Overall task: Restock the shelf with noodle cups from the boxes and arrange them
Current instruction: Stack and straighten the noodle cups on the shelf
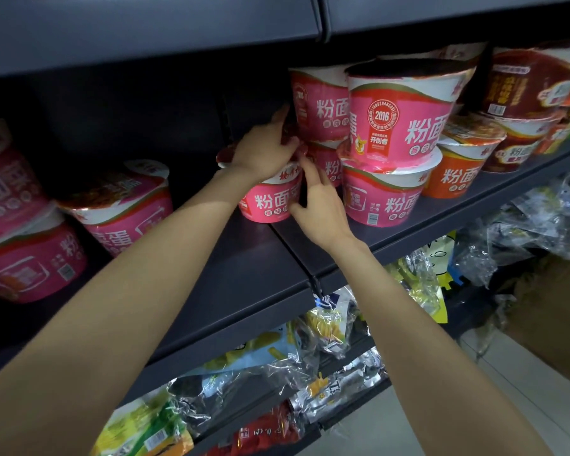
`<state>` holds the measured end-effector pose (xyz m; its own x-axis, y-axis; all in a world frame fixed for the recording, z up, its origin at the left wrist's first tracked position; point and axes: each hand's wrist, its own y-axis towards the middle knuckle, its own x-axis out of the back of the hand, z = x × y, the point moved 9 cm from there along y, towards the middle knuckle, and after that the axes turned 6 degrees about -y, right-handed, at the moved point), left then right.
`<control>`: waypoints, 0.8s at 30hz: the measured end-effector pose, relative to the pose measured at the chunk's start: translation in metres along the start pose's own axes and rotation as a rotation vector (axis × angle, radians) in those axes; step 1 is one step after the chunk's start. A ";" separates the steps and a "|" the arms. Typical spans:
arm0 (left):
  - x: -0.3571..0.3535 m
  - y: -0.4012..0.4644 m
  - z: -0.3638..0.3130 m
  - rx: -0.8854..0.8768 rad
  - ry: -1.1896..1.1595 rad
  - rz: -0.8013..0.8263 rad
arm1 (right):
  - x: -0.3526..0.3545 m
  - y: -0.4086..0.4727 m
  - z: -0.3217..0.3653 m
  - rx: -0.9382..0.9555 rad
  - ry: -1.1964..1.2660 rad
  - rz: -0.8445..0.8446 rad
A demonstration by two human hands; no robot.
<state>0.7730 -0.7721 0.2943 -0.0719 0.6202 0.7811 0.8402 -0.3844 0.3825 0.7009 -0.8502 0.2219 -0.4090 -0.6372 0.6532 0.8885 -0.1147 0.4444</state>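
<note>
A pink noodle cup (270, 200) stands on the dark shelf (244, 268) in the middle. My left hand (264, 149) lies over its lid, fingers reaching to the upper pink cup (320, 103) behind. My right hand (320, 205) presses against the cup's right side, fingers spread. To the right, stacked pink cups (399, 123) stand two high, a lower one (382, 195) at the front. More pink cups (122, 205) sit at the left, one of them tilted.
Orange cups (454, 172) and dark red cups (527, 83) fill the shelf's right end. The shelf above (145, 24) hangs low over the stacks. Snack bags (329, 327) crowd the lower shelves. A brown cardboard box (553, 307) stands on the floor at the right.
</note>
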 end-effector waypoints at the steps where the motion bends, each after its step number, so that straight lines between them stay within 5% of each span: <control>1: 0.008 -0.013 0.010 -0.002 0.006 -0.024 | 0.000 0.000 0.000 -0.016 0.034 -0.019; 10: 0.016 -0.078 0.095 0.277 -0.507 0.054 | -0.022 0.002 0.003 -0.105 0.354 0.048; 15: 0.020 -0.071 0.093 0.241 -0.415 -0.101 | -0.039 0.005 0.007 -0.092 0.337 0.087; 24: 0.015 -0.052 0.099 0.280 -0.299 -0.031 | -0.052 0.028 0.007 -0.078 0.296 0.155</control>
<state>0.7816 -0.6751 0.2370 0.0256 0.8157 0.5779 0.9569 -0.1874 0.2221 0.7456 -0.8147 0.2048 -0.1998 -0.8436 0.4985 0.9532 -0.0496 0.2981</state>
